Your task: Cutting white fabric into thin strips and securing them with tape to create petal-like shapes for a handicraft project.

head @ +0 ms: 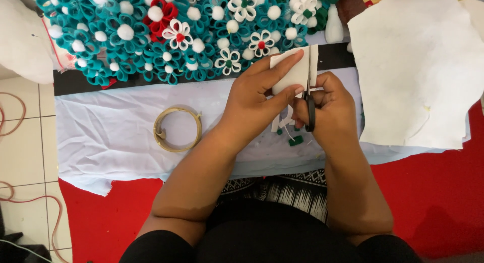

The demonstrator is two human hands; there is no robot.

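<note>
left hand (254,99) fingers pinch flat white felt piece (294,71) | right hand (327,109) fingers grip black-handled scissors (309,99)

White tiled floor (22,157) at left w/ red cable (12,117), red mat (433,192), pale blue cloth (111,137) spread over it

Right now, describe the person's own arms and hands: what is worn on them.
Both forearms are bare. Short black sleeves end near the elbows. The left hand and right hand wear no gloves; no rings, watch or bracelets show.
</note>
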